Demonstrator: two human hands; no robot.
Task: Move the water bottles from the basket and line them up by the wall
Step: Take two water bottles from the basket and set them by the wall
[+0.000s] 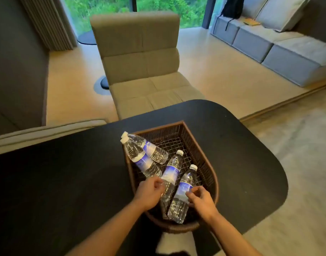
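A dark woven basket (201, 150) stands on a black table (66, 172) and holds several clear water bottles with blue labels and white caps. Two bottles (140, 154) lie against the basket's left rim, caps pointing away. A third bottle (170, 174) lies in the middle, and a fourth bottle (184, 193) lies to its right. My left hand (149, 193) reaches into the basket beside the middle bottle, fingers curled and touching it. My right hand (201, 200) touches the right bottle's lower half, fingers bent, not clearly closed around it.
A beige chair (140, 58) stands just beyond the table's far edge. A grey sofa (280, 47) with a black backpack (232, 7) sits at the back right. A grey wall (18, 61) runs along the left. A large window is behind the chair.
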